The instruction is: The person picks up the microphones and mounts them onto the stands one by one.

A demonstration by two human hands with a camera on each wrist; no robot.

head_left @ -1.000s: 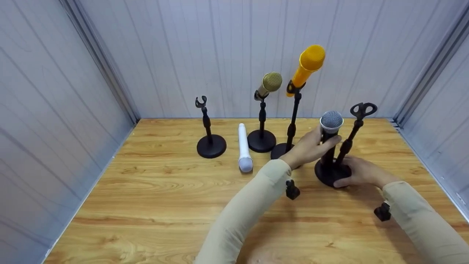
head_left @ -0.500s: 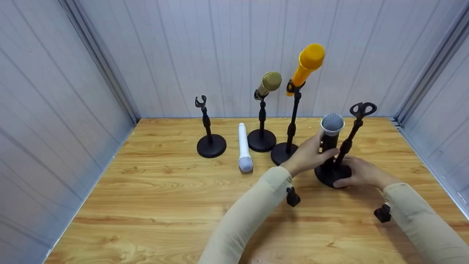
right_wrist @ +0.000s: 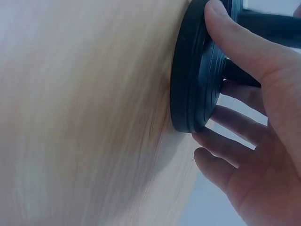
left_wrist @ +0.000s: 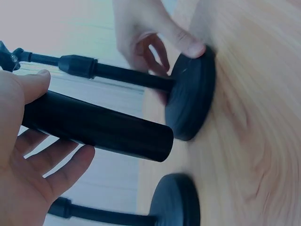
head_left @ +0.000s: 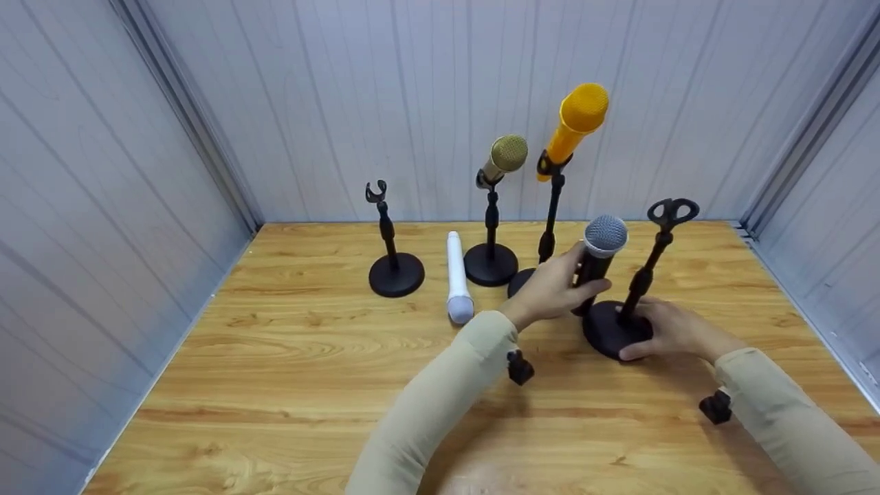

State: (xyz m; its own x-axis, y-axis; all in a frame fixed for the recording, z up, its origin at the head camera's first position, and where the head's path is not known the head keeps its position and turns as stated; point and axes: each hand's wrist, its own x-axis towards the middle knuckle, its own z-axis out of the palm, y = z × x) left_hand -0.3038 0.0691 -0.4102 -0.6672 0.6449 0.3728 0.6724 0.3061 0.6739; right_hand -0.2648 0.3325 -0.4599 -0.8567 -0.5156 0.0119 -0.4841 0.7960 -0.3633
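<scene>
My left hand (head_left: 555, 287) holds a black microphone (head_left: 605, 236) by its dark body, silver mesh head up and tilted to the right. In the left wrist view the lower end of the microphone body (left_wrist: 122, 127) hangs free beside the stand's pole. My right hand (head_left: 677, 331) grips the round black base (head_left: 608, 335) of a microphone stand, its thumb on the base's top in the right wrist view. That stand's forked clip (head_left: 672, 214) holds nothing, and its pole leans to the right. Whether the base lies flat on the table cannot be told.
A yellow microphone (head_left: 581, 113) and a gold one (head_left: 507, 155) sit in stands behind my left hand. A white microphone (head_left: 456, 275) lies on the wooden table (head_left: 289, 385). Further left stands another microphone stand (head_left: 389, 237) with a bare clip. Pale panel walls (head_left: 330, 110) enclose the table.
My left hand has drawn the microphone leftward and slightly nearer, away from the stand's pole. The stand in my right hand has shifted a little to the left and nearer.
</scene>
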